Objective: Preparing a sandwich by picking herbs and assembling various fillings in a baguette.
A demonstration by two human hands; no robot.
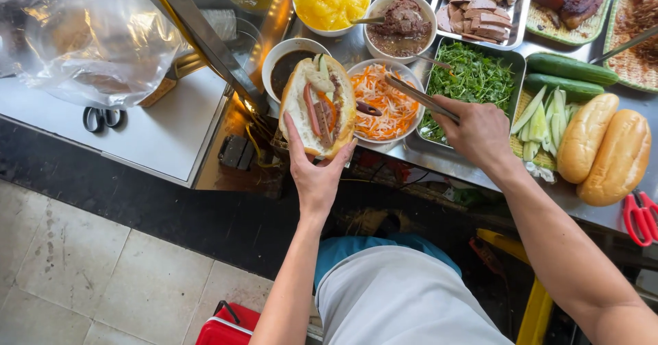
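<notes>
Holding the filled sandwich (319, 105) open in the left hand (315, 174), just beside the bowl of carrot shreds (392, 115). Right hand (480, 131) squeezing metal tongs (419, 98). Best to grab little, keep bread close.

Both arms are bare and reach up and away from the body. The left arm is almost straight. The left hand (317, 174) is turned palm up, like a little cup. Its fingers (296, 138) curl up around what it holds, with the thumb on one side and the other fingers on the far side. The right arm is bent at the elbow and comes in from the right. The right hand (478, 132) faces knuckles up. Its fingers (447, 106) are pinched tight together and point toward the left hand.
</notes>
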